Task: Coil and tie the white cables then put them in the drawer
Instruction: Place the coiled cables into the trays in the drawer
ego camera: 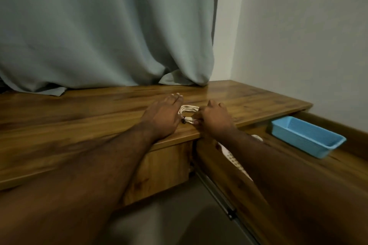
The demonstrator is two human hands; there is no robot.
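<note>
A: Head cam: coiled white cable w/ dark tie [188, 114] on brown wooden desktop [79, 113], btwn hands.
B: Hands?
A: L hand [162, 117] flat, fingers straight, beside coil; R hand [216, 117] pinches it. Wooden drawer [219, 173] pulled out.

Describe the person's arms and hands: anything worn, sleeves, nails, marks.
Both forearms are bare up to the frame edge: no sleeves, watch, bracelet or gloves show. The left hand has short, pale fingernails, visible at its fingertips. No ring shows on either hand, though the right hand hides most of its fingers. The picture is too dim and blurred to tell marks or scars.
</note>
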